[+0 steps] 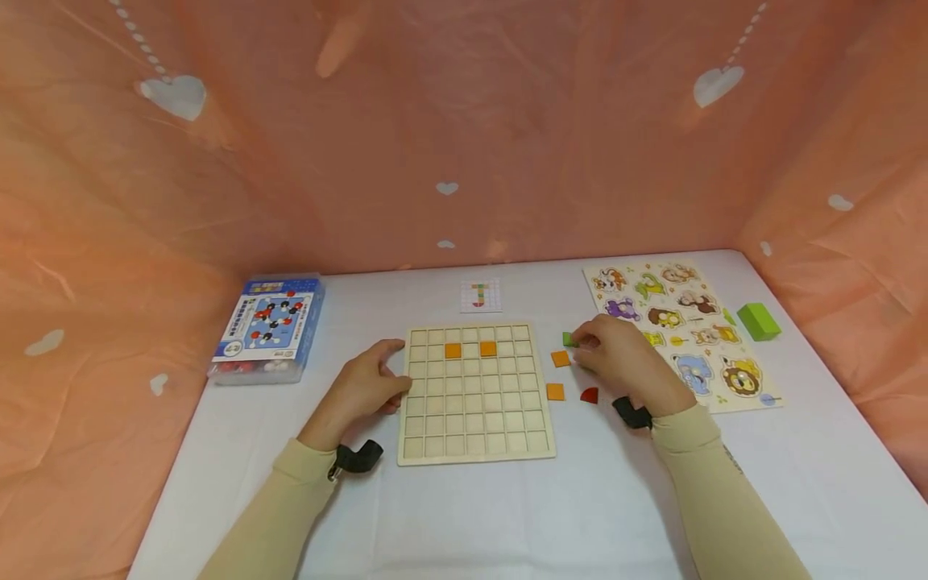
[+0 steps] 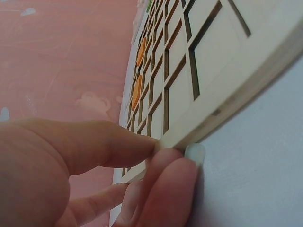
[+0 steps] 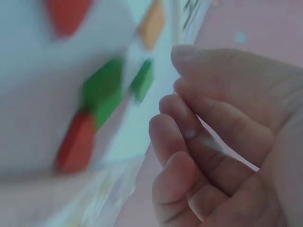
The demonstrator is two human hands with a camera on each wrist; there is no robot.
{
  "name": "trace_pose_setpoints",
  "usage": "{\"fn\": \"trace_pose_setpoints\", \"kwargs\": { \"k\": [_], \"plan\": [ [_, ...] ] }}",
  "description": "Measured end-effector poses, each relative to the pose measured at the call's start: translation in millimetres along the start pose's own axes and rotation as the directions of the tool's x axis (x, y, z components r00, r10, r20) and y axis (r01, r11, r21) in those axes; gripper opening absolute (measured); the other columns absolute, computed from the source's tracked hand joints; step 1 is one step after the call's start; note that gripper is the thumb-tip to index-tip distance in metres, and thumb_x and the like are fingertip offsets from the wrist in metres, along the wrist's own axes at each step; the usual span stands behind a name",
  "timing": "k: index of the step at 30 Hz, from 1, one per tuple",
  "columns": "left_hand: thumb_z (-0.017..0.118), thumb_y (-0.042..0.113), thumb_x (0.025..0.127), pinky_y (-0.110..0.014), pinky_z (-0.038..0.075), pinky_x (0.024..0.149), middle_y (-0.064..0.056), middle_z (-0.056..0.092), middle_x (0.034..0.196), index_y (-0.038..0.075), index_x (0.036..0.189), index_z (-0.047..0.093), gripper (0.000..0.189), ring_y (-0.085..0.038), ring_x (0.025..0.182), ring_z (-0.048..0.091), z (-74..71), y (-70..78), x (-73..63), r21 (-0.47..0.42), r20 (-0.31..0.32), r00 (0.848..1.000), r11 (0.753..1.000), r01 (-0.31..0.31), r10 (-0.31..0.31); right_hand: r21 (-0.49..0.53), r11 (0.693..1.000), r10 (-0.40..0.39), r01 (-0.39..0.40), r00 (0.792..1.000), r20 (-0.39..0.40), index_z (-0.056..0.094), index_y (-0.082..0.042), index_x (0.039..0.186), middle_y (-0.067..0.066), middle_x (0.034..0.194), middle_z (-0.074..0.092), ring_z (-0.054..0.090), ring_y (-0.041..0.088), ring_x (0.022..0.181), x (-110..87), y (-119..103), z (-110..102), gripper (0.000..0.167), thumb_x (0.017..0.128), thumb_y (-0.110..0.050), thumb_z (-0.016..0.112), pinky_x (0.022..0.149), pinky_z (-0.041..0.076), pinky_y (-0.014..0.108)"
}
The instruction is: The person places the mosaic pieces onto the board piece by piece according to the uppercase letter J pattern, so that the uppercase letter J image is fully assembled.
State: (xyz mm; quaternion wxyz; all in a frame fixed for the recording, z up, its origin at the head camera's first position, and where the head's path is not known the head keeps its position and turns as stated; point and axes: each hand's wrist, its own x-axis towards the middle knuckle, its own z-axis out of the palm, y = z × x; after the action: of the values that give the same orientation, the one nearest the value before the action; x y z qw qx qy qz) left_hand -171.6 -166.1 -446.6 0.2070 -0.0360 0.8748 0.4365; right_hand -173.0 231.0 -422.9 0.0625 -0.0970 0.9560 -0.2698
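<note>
A pale wooden grid board (image 1: 474,401) lies on the table, with an orange square tile (image 1: 453,350) and another orange tile (image 1: 488,349) in its upper cells. My left hand (image 1: 366,385) is at the board's left edge. In the left wrist view the thumb (image 2: 118,142) and curled fingers pinch the frame. My right hand (image 1: 619,358) hovers by the loose tiles, its fingers loosely bent with no tile visible between them. Near its fingertips is a green tile (image 1: 568,339). Loose orange tiles (image 1: 555,391) and a red quarter-round tile (image 1: 590,395) lie right of the board.
A small pattern card (image 1: 481,295) lies behind the board. At the left stands a plastic box of molecule-model pieces (image 1: 268,330). To the right, an animal puzzle board (image 1: 645,282) lies partly behind the right hand, with a green block (image 1: 759,321) beyond it.
</note>
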Motion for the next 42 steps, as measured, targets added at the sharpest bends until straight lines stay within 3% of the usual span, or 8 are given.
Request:
{"fn": "trace_pose_setpoints", "kwargs": {
  "k": [5, 13, 26, 33, 42],
  "plan": [
    [0.076, 0.018, 0.097, -0.03, 0.061, 0.064, -0.012, 0.069, 0.09, 0.017, 0.163, 0.043, 0.074, -0.019, 0.068, 0.069, -0.8, -1.3, 0.5, 0.001, -0.002, 1.0, 1.0, -0.003, 0.003, -0.033, 0.999, 0.002, -0.003, 1.0, -0.011, 0.078, -0.002, 0.116, 0.011, 0.107, 0.074, 0.068, 0.025, 0.096, -16.9, 17, -6, 0.023, 0.096, -0.013, 0.08, 0.089, 0.059, 0.047],
    [0.077, 0.018, 0.097, -0.03, 0.061, 0.064, -0.012, 0.068, 0.09, 0.017, 0.163, 0.044, 0.074, -0.019, 0.068, 0.069, 0.9, -1.3, 1.5, -0.007, -0.006, 1.0, 1.0, 0.001, -0.001, -0.041, 0.999, 0.03, -0.03, 1.0, 0.007, 0.079, -0.001, 0.116, 0.011, 0.105, 0.071, 0.06, 0.021, 0.083, -24.0, 26, -5, 0.027, 0.093, -0.014, 0.084, 0.072, 0.052, 0.032],
    [0.077, 0.016, 0.097, -0.03, 0.062, 0.064, -0.012, 0.069, 0.088, 0.016, 0.163, 0.044, 0.074, -0.019, 0.066, 0.068, 1.7, -1.8, -0.1, -0.019, -0.01, 1.0, 1.0, -0.003, 0.003, -0.099, 0.995, -0.023, 0.021, 0.999, -0.023, 0.08, -0.002, 0.111, 0.011, 0.105, 0.073, 0.062, 0.022, 0.087, -22.5, 27, 2, 0.024, 0.092, -0.016, 0.086, 0.08, 0.055, 0.039],
    [0.077, 0.015, 0.096, -0.029, 0.062, 0.063, -0.011, 0.068, 0.087, 0.015, 0.162, 0.045, 0.073, -0.018, 0.066, 0.068, 3.1, -3.0, 2.1, -0.008, -0.023, 0.999, 1.0, -0.026, 0.026, -0.106, 0.994, -0.029, 0.026, 0.999, -0.028, 0.08, -0.003, 0.108, 0.007, 0.097, 0.069, 0.06, 0.021, 0.083, -23.1, 30, 3, 0.021, 0.092, -0.015, 0.085, 0.077, 0.052, 0.036],
    [0.077, 0.014, 0.095, -0.029, 0.062, 0.063, -0.011, 0.068, 0.086, 0.015, 0.162, 0.046, 0.074, -0.017, 0.065, 0.068, 2.5, -3.2, 1.0, -0.022, -0.031, 0.999, 1.0, -0.017, 0.016, -0.097, 0.995, -0.043, 0.04, 0.999, -0.029, 0.08, -0.002, 0.108, 0.008, 0.099, 0.071, 0.061, 0.022, 0.086, -21.5, 29, 4, 0.02, 0.092, -0.013, 0.084, 0.079, 0.054, 0.039]
  ]
}}
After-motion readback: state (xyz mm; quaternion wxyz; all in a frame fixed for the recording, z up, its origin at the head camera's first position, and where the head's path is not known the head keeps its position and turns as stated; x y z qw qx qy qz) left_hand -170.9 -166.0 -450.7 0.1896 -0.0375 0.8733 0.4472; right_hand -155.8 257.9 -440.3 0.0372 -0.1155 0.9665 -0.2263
